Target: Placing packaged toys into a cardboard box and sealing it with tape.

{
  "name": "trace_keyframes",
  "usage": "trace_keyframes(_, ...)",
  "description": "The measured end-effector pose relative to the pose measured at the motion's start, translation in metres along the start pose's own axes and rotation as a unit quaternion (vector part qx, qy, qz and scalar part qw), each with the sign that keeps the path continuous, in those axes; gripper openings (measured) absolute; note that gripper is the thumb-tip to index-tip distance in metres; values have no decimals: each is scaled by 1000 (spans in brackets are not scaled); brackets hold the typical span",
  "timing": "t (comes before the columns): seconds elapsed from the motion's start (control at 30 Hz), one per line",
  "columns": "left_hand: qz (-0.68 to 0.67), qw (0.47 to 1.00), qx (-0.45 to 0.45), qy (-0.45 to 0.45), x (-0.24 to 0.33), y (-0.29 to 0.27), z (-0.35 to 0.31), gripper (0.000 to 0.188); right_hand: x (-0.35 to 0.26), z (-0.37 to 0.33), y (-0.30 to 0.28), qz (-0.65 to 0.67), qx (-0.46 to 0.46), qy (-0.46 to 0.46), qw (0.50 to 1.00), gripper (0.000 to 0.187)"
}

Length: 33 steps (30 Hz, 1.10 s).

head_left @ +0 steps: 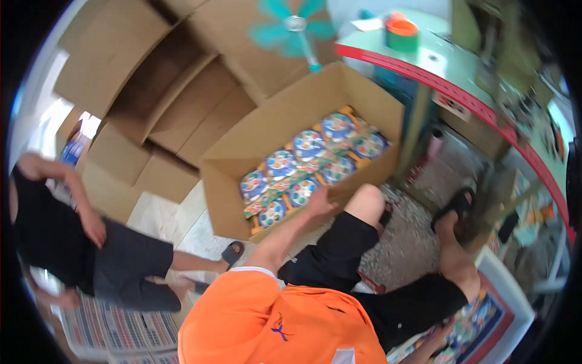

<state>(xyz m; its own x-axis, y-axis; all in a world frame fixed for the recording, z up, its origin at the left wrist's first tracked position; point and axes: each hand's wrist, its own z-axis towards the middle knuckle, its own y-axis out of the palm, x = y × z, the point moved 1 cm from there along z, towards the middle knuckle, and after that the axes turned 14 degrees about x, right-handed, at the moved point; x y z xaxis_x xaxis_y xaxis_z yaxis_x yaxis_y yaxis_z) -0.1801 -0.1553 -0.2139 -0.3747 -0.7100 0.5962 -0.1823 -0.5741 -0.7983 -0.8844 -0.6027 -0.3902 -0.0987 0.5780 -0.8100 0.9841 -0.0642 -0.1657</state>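
I'm resting the left hand (320,202) at the cardboard box (267,139), right hand (444,331) over the bin (508,284), fingers too blurred to tell.

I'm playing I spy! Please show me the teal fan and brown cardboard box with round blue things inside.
Teal fan (295,23): head view, on its silver hub.
Brown cardboard box (276,128): head view, on its inner far wall.
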Motion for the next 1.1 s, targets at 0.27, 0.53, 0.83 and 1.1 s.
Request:
trace_keyframes(0.27, -2, 995, 92, 42, -74, -27, -8, 56, -163, -128, 60, 100, 84, -129, 983, 43)
trace_keyframes(0.53, -82, 991, -40, 100, -58, -19, 10, 61, -245, -172, -65, 203, 270, -154, 929, 36)
trace_keyframes(0.83, -38, 996, -55, 61, -71, -30, 13, 72, -246, -161, -115, 426, 266, -113, 857, 37)
trace_keyframes(1.1, -7, 995, -73, 73, -38, -15, 21, 68, -65, -159, -103, 532, 318, -104, 778, 32)
